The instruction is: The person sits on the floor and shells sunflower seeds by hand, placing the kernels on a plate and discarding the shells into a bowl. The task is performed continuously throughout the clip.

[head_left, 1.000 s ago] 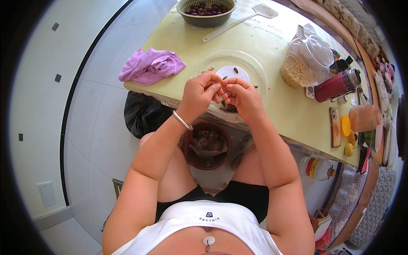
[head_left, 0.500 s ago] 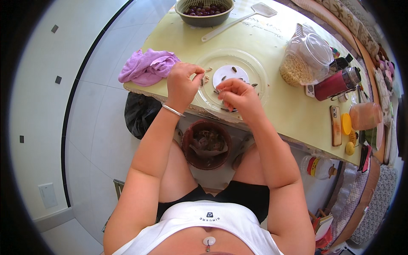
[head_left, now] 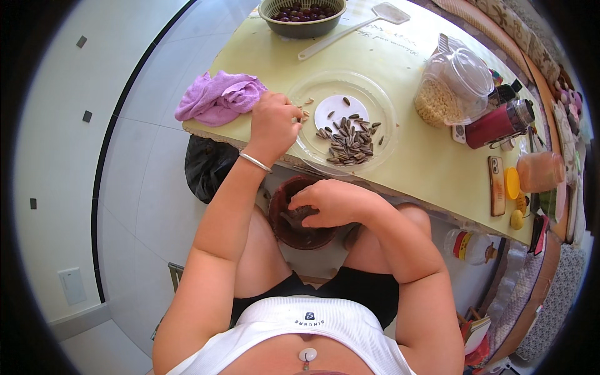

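Note:
A clear round plate [head_left: 382, 100] with a white disc in its middle lies at the table's near edge. A pile of striped sunflower seeds [head_left: 351, 145] covers its near side, and a few pale shelled kernels [head_left: 305, 114] lie by its left rim. Next to those kernels my left hand [head_left: 274, 125] is closed in a pinch, a dark sunflower seed just showing at its fingertips. Below the table edge, my right hand [head_left: 331, 203] hangs over a dark red bucket [head_left: 289, 234], fingers spread and partly curled, with nothing visible in them. Part of the bucket's contents is hidden by that hand.
A purple cloth [head_left: 222, 100] lies left of the plate. Farther back are a basket of dark red fruit [head_left: 303, 26] and a white spatula [head_left: 340, 36]. To the right stand a clear tub [head_left: 437, 100], a maroon flask [head_left: 494, 128] and a phone [head_left: 496, 186]. A black bag [head_left: 212, 170] hangs at the left.
My right hand has moved from above the plate down toward me over the bucket, uncovering the seed pile. The left hand stays by the plate's rim, its fingers turned slightly inward.

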Available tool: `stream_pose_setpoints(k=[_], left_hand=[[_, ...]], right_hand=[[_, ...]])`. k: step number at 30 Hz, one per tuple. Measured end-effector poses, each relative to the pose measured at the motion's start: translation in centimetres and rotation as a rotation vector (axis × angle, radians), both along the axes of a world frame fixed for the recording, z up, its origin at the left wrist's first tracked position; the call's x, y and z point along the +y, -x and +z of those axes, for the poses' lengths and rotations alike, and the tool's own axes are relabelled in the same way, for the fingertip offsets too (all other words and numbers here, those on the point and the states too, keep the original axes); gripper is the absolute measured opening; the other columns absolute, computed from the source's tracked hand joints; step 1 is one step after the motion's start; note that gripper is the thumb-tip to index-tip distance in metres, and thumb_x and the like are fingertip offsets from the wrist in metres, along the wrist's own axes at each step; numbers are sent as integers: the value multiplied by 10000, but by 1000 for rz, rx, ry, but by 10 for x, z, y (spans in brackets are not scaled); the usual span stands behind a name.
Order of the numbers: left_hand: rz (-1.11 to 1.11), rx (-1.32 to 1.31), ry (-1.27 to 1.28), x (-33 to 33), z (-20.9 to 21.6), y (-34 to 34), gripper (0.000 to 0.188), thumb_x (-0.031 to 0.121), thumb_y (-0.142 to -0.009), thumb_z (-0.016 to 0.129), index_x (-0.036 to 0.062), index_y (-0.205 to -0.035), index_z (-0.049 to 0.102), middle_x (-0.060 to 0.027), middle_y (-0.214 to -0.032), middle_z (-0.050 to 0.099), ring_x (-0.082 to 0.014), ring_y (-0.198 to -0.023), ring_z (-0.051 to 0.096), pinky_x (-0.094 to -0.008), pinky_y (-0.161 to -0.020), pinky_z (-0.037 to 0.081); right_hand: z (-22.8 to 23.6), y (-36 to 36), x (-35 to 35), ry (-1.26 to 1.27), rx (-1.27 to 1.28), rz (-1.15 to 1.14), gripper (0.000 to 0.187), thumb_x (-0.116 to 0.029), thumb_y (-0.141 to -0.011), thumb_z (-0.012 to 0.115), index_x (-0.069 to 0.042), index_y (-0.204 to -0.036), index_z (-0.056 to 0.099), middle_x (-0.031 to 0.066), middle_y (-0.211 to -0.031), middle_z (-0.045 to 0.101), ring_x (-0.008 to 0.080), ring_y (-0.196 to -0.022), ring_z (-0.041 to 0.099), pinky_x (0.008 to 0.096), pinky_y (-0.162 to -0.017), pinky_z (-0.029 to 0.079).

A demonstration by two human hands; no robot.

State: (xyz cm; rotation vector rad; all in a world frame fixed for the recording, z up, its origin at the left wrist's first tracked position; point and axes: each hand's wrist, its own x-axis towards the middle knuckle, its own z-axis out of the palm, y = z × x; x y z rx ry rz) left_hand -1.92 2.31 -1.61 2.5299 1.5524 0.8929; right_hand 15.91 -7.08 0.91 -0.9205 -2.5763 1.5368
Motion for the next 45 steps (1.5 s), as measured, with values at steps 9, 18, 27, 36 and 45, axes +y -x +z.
stream_pose_setpoints(k=[9,18,27,36,45], left_hand=[[-15,95,1,3,-3,-3,102,108,-660,756,120,-761,748,-54,-819,643,-280,-959,574,-415,-834,437],[-50,-6,-76,5,-7,-7,76,111,-746,718,81,-815,706,-80,-822,646,-289,-927,577,-444,-821,423],[-101,-736,333,-18,14,-20,62,-2,-902,621,-12,-924,678,-38,-775,646,-74,-599,605,-201,-559,444],[-457,-641,1118,-40,43,8,103,-51,-829,648,-29,-900,720,-59,-856,700,-101,-627,647,-214,-558,481],[-239,-289,606,-47,30,-1,96,42,-728,767,12,-803,714,-77,-765,637,-173,-690,626,-328,-631,487]], right_hand=[[8,-15,19,406,444,-467,165,-88,-901,624,7,-1023,681,56,-852,713,102,-615,657,240,-570,505],[-16,-32,51,213,712,-1066,111,-71,-916,609,-5,-965,683,40,-791,678,54,-558,561,194,-471,385],[-14,-29,54,108,674,-1108,109,-42,-896,615,35,-930,684,58,-771,670,72,-572,566,219,-507,449],[-15,-36,55,122,684,-1113,97,-21,-887,607,38,-924,675,65,-780,672,79,-579,571,221,-520,458],[-20,-30,60,95,664,-1072,96,-20,-873,616,38,-917,678,62,-772,672,79,-593,573,221,-532,464]])
